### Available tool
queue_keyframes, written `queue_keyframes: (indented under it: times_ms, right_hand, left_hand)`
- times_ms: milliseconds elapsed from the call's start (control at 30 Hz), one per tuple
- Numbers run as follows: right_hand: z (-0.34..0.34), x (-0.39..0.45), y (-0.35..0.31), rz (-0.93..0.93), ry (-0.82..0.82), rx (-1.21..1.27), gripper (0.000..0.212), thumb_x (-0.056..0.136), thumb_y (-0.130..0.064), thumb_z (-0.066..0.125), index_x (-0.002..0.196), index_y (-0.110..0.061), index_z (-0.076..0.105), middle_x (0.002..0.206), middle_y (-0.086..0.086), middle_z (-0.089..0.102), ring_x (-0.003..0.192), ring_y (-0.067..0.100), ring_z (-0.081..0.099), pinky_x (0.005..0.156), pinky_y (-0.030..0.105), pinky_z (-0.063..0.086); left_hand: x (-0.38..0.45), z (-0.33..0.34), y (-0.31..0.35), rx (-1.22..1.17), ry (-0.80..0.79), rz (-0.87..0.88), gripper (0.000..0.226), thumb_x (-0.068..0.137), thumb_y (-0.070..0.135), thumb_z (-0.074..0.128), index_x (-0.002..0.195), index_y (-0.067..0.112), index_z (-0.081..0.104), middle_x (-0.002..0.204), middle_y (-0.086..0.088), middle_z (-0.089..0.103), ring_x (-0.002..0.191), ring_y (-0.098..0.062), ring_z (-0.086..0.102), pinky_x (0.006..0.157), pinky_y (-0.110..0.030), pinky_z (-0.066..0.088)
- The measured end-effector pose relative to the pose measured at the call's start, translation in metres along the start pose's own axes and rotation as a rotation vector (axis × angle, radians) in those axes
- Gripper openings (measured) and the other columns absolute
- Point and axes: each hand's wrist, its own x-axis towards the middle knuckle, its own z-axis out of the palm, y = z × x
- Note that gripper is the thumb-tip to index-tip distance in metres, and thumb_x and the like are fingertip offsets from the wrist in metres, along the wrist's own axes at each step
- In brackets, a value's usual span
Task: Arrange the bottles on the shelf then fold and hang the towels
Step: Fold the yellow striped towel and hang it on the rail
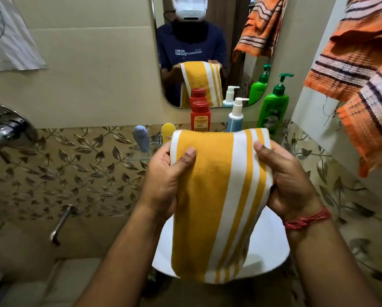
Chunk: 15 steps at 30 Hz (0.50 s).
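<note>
Squarely between both hands' grip, towel [216,196].

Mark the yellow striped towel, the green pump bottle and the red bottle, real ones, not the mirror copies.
yellow striped towel [210,196], head view, wide yellow band at mid-length.
green pump bottle [274,109], head view, front of the body above the label.
red bottle [200,119], head view, label on the body.

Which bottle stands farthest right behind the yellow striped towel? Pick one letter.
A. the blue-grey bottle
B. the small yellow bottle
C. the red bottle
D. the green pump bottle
D: the green pump bottle stands right of the white-and-blue pump bottle and the red bottle, beyond the yellow striped towel.
</note>
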Motion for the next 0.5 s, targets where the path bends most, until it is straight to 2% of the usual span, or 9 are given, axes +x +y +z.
queue_keyframes:
  times_ms: [67,133,200,267,367,500]
  right_hand:
    - [-0.006,-0.003,0.0,0.003,-0.157,0.025,0.047,0.087,-0.019,0.065,0.133,-0.015,0.056,0.127,0.014,0.068,0.114,0.031,0.067,0.083,0.038,0.059]
    - [-0.008,-0.006,0.004,0.065,-0.229,-0.078,0.051,0.083,-0.008,0.064,0.132,-0.018,0.053,0.124,0.01,0.071,0.114,0.028,0.068,0.083,0.035,0.059]
    - [-0.007,-0.007,0.01,0.089,-0.192,-0.163,0.054,0.08,0.002,0.072,0.128,-0.016,0.055,0.118,0.009,0.073,0.109,0.027,0.07,0.081,0.033,0.06]
    - [-0.003,-0.006,0.013,0.052,-0.129,-0.157,0.049,0.079,0.0,0.073,0.124,-0.014,0.059,0.115,0.01,0.074,0.106,0.028,0.072,0.079,0.034,0.06]
    - [0.005,-0.005,0.013,0.027,-0.051,-0.082,0.039,0.081,-0.011,0.072,0.119,-0.014,0.062,0.11,0.011,0.076,0.099,0.028,0.074,0.074,0.034,0.061]
    - [0.011,-0.005,0.013,0.068,-0.045,-0.062,0.038,0.082,-0.016,0.07,0.119,-0.015,0.062,0.107,0.01,0.077,0.095,0.026,0.075,0.071,0.032,0.061]
  left_hand:
    - [0.003,0.002,0.002,-0.057,-0.082,0.018,0.045,0.087,0.022,0.073,0.129,0.017,0.058,0.119,-0.006,0.074,0.111,-0.025,0.071,0.085,-0.032,0.059]
    - [0.006,0.0,0.004,-0.061,-0.129,0.019,0.048,0.083,0.018,0.074,0.127,0.025,0.059,0.12,0.001,0.074,0.113,-0.02,0.07,0.086,-0.029,0.059]
    - [0.008,-0.002,0.005,-0.012,-0.159,0.014,0.056,0.078,0.019,0.079,0.127,0.033,0.057,0.121,0.006,0.073,0.114,-0.017,0.069,0.086,-0.03,0.059]
    - [0.009,-0.007,0.006,0.042,-0.18,-0.006,0.061,0.077,0.021,0.083,0.129,0.037,0.055,0.123,0.006,0.072,0.116,-0.02,0.069,0.086,-0.034,0.06]
    - [0.01,-0.011,0.01,0.106,-0.139,0.014,0.049,0.081,0.027,0.078,0.124,0.035,0.057,0.117,0.007,0.074,0.109,-0.018,0.072,0.08,-0.031,0.06]
    - [0.009,-0.005,0.007,0.219,0.015,0.073,0.035,0.083,0.042,0.076,0.114,0.03,0.064,0.109,0.008,0.077,0.1,-0.014,0.074,0.077,-0.03,0.061]
